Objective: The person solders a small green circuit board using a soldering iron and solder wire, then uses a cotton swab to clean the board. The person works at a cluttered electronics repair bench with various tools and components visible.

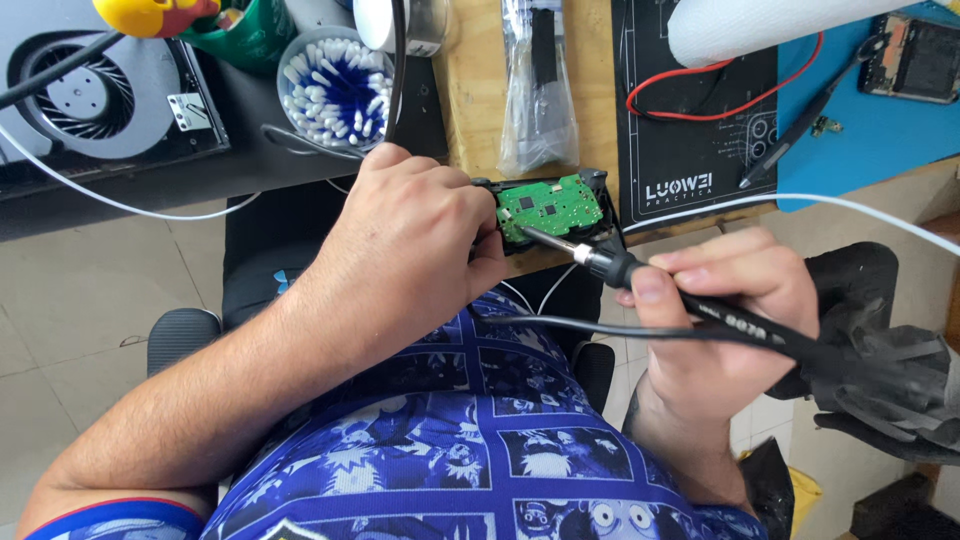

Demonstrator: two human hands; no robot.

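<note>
Here cotton swabs (pixel 335 85) and a plastic bag (pixel 538 95) flank the circuit board (pixel 550 208).

An electronics repair workshop: along the wooden bench's (pixel 480 80) near edge lie a bare green circuit board (pixel 552 207), a black soldering mat (pixel 690 130) with a red wire (pixel 720 100), a round tub of blue-stemmed cotton swabs (pixel 335 88) and a grey cooling fan (pixel 95 95).

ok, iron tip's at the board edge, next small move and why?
Probably ease the soldering iron tip slightly further onto the green circuit board. The tip sits at the board's lower left edge, the right hand grips the iron like a pen, and the left hand steadies the board's black housing at the bench edge.
</note>
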